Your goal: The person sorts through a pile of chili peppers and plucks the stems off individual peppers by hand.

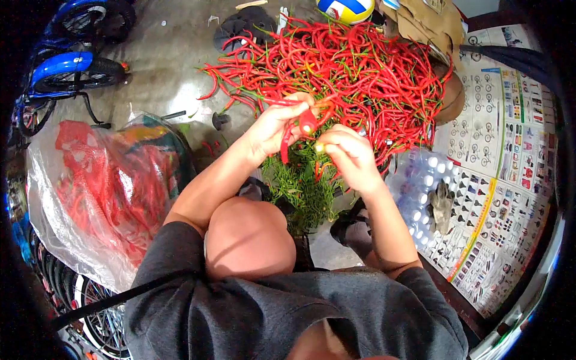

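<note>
My left hand point(277, 126) is closed around a few red chili peppers point(285, 147), one pointing down below the fingers and a blunt pale end facing up. Close beside it on the right, my right hand point(353, 153) has thumb and fingers pinched together; what they hold, if anything, is too small to make out. Just beyond both hands lies a large heap of red chili peppers point(360, 72) with green stems. Under the hands, between my legs, is a pile of loose green stems point(306, 192).
A clear plastic bag of red peppers point(108, 192) stands at left, with blue bicycles point(72, 69) behind it. Packed plastic bottles point(417, 195), a grey glove point(441, 207) and a printed bicycle-parts sheet point(480, 234) are at right. A ball point(346, 9) lies behind the heap.
</note>
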The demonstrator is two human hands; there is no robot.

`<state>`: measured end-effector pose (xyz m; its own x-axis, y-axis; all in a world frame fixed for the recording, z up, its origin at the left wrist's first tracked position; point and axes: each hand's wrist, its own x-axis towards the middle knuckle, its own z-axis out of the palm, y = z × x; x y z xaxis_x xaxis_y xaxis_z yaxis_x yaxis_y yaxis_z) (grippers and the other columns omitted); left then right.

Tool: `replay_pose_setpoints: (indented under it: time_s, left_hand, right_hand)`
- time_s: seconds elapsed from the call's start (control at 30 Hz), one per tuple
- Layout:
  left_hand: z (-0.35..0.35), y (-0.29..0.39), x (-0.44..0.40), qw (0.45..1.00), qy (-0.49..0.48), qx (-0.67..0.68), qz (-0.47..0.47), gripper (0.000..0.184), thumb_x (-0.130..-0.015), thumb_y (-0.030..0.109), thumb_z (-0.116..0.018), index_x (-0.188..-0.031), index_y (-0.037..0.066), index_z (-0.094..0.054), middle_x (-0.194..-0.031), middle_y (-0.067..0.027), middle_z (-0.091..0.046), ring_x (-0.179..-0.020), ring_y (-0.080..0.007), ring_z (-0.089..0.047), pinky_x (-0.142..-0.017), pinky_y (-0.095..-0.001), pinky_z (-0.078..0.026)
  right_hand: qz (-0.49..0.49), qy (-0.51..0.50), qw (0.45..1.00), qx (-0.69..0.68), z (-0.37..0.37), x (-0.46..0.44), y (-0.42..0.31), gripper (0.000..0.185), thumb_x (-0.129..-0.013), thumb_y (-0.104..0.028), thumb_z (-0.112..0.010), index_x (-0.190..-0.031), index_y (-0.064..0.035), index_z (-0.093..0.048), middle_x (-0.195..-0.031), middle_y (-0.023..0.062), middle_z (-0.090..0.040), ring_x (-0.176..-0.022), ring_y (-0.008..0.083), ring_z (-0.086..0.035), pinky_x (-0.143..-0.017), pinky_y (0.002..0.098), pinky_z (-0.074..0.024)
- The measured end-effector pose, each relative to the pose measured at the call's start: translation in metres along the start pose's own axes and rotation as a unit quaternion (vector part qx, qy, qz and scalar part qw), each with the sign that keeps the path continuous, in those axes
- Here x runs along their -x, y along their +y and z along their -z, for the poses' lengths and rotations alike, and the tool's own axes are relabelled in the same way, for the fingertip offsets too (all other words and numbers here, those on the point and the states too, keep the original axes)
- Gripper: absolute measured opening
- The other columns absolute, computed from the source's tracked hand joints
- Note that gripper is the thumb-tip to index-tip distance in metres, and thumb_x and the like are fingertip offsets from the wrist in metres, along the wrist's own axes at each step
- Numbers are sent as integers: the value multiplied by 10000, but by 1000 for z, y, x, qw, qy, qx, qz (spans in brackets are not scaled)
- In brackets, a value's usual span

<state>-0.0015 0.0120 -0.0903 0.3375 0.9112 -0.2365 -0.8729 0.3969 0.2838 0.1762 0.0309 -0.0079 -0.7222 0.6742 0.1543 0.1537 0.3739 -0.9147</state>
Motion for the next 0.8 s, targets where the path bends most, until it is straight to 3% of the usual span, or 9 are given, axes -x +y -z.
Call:
replay_pose_setpoints:
  time_s: [0.07, 0.13, 0.17, 0.23, 0.3, 0.53, 0.6, 0.67, 0.8]
  left_hand:
    - [3, 8, 0, 997, -40, 69, 7, 70, -886, 103, -501, -914, 40, -485, -755, -38, -450, -610, -101, -456, -485, -185, -430]
    - [2, 9, 0, 990, -91, 107, 2, 74, -892, 112, -493, -919, 43, -486, -764, -42, -460, -606, -99, -455, -484, -186, -418]
    - [-1, 8, 1, 990, -92, 107, 3, 74, -892, 112, -493, -919, 43, -486, -764, -42, -460, -606, -99, -455, -484, -186, -418]
    - [-8, 6, 3, 996, -8, 89, -10, 75, -894, 129, -496, -923, 60, -489, -762, -35, -465, -612, -100, -456, -485, -188, -407]
    - [-9, 4, 3, 998, -15, 59, -4, 78, -892, 136, -500, -927, 67, -491, -769, -38, -468, -620, -102, -457, -492, -196, -411]
    - [2, 15, 7, 998, -6, 62, -17, 129, -878, 136, -515, -991, 75, -520, -831, -49, -526, -687, -123, -493, -497, -216, -403]
    - [9, 20, 5, 996, 45, -73, -3, 171, -867, 163, -540, -999, 55, -535, -824, -38, -561, -709, -99, -535, -489, -202, -392]
    - [-4, 18, 7, 968, 51, -244, 25, 251, -845, 211, -580, -1028, 42, -552, -829, -25, -594, -723, -72, -568, -496, -186, -392]
    - [-21, 8, 8, 965, 40, -259, 15, 281, -803, 259, -644, -989, 57, -583, -833, -25, -610, -737, -101, -593, -546, -197, -438]
  right_hand:
    - [-103, 21, 993, -52, 9, 8, 8, 149, -871, -83, -474, -867, 12, -589, -896, 80, -586, -801, 153, -539, -718, 288, -435]
    - [-144, 158, 976, -34, 8, 11, 28, 195, -898, -113, -439, -936, 18, -577, -949, 78, -584, -834, 144, -533, -771, 269, -422]
    - [-205, 214, 954, -37, 6, 9, 35, 179, -873, -121, -507, -970, 4, -591, -921, 93, -588, -864, 180, -558, -783, 284, -436]
    - [-212, 165, 963, -32, -5, 9, 43, 186, -869, -128, -520, -980, 6, -588, -927, 88, -583, -862, 168, -555, -781, 277, -435]
    - [-225, 100, 963, -106, -20, 5, 50, 203, -860, -140, -552, -994, 9, -583, -937, 67, -566, -855, 130, -545, -774, 260, -431]
    - [-263, 288, 836, -385, -12, -8, 31, 177, -925, -218, -450, -895, -57, -517, -853, 88, -610, -752, 147, -561, -736, 285, -446]
    - [-212, 207, 834, -466, -3, -1, 40, 199, -916, -234, -468, -922, -45, -529, -780, 55, -579, -693, 129, -532, -683, 275, -438]
    - [-295, 162, 833, -439, -6, -6, 27, 222, -910, -246, -480, -943, -37, -549, -733, 27, -545, -637, 114, -495, -619, 262, -416]
    - [-319, 70, 864, -384, -18, -7, 30, 232, -908, -243, -486, -908, -29, -576, -670, -20, -501, -584, 79, -438, -569, 222, -372]
